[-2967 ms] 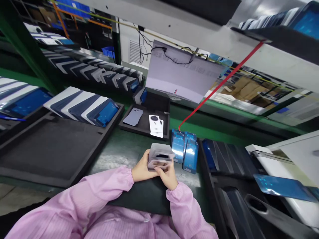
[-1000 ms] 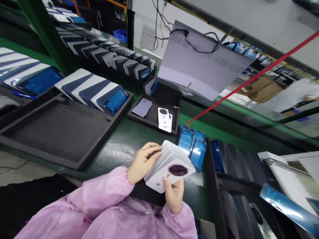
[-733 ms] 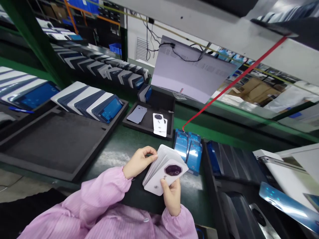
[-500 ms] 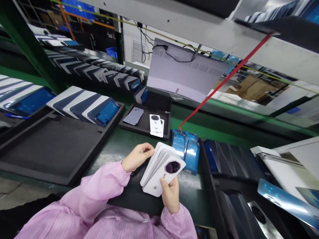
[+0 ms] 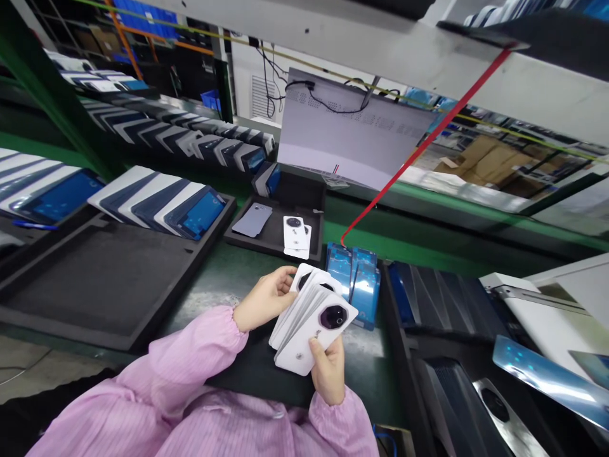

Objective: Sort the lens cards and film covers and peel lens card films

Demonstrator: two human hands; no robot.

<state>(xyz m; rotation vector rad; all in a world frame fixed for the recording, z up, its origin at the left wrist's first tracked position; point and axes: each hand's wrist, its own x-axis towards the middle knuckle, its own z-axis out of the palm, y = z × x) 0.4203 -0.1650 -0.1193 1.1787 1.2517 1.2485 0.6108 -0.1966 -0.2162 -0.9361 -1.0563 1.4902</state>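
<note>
A fanned stack of white phone back covers (image 5: 301, 346), each with a dark round camera area, is held tilted over the bench in front of me. My right hand (image 5: 329, 371) grips its lower right side, the thumb lying on the top cover. My left hand (image 5: 266, 299) is closed at the upper left of the fan, thumb and fingers pinching the edge of a rear cover; the fingertips behind it are hidden. Just beyond the stack lie blue-filmed panels (image 5: 366, 289). Two white covers (image 5: 295, 236) rest in a small black tray (image 5: 294, 197).
Grey covers (image 5: 252, 219) lie in the small tray's left part. At left, a large black tray (image 5: 90, 285) carries a leaning row of covers (image 5: 152, 200). Another black tray with dark panels (image 5: 442, 304) stands at right. A red strap (image 5: 428, 143) slants down to the bench.
My left hand has moved slightly down along the stack's edge. The rear covers have fanned further apart, so more dark camera areas show. My right hand keeps its grip.
</note>
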